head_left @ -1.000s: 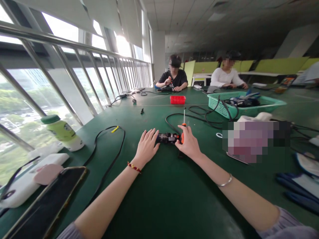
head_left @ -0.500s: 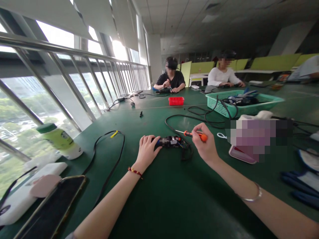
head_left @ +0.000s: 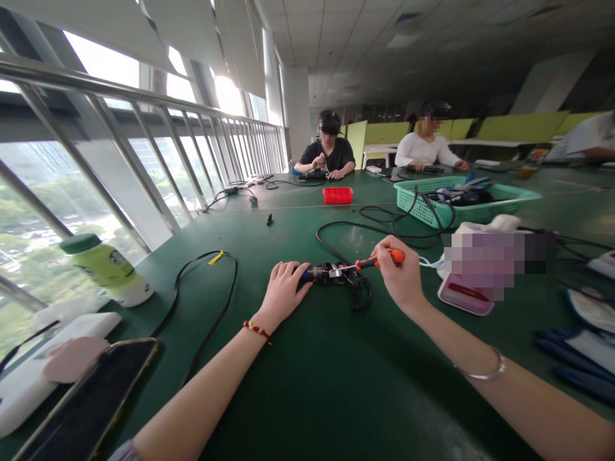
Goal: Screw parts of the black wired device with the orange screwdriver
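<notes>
On the green table [head_left: 307,371] lies a black cylindrical device with exposed inner parts and wires [head_left: 323,274]. My left hand [head_left: 284,287] is closed over its blue-and-black left end, pressing it to the tabletop. In my right hand [head_left: 401,272] is an orange-and-black screwdriver [head_left: 373,261], held near the handle's end. Its shaft points left, and the tip is at the silvery open section of the device; whether it touches a screw I cannot tell. A black cable runs from the device's right end.
Left: a green-capped bottle [head_left: 108,269], a smartphone [head_left: 91,410], a white box-like item [head_left: 72,349] and a cable loop [head_left: 233,288]. Ahead: a small red basket [head_left: 337,196] and a teal basket [head_left: 466,214] with cables. Right: dark blue gloves [head_left: 583,362]. Two people sit across the table.
The screwdriver's tip has come down from above the device into its open section, its shaft now tilting leftward and down. My left hand stays on the device.
</notes>
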The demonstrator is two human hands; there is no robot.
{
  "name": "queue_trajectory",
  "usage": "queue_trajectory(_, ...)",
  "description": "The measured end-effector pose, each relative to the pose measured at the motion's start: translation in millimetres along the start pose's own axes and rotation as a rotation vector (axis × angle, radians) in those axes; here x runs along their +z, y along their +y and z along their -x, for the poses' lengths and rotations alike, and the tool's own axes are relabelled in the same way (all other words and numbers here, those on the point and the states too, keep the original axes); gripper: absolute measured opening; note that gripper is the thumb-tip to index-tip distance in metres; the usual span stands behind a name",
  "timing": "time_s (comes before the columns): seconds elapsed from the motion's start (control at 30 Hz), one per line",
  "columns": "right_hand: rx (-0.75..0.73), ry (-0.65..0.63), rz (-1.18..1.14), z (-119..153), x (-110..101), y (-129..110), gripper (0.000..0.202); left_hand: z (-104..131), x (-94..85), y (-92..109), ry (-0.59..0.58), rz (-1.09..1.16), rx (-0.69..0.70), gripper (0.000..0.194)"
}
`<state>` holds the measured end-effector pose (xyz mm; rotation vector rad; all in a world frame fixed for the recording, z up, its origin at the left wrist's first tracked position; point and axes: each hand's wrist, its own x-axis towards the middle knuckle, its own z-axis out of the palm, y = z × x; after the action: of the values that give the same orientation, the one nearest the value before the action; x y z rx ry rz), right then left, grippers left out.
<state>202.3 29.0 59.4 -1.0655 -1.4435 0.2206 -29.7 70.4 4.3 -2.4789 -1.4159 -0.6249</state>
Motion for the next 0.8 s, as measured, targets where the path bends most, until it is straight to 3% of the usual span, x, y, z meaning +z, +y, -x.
queue_trajectory(0.2,0.021,-0.014,-0.002,2,2,0,0.021,-1,0.9,0,0.005,0.021,0.003,0.037)
queue_trajectory(0.37,0.066,-0.091,0.138,-6,-5,-4,0.027,-1,-0.4,2,0.005,0.028,0.002,0.036)
queue_trajectory(0.53,0.076,-0.094,0.224,-14,-11,-7,0.015,-1,-0.8,2,-0.003,0.021,-0.003,0.037)
queue_trajectory(0.67,0.026,-0.184,0.210,-18,-13,-14,0.026,-1,-0.8,1,0.002,0.027,-0.002,0.037)
queue_trajectory(0.8,0.014,-0.317,0.382,-19,-17,-27,0.022,-1,0.0,0,0.009,0.033,0.005,0.037)
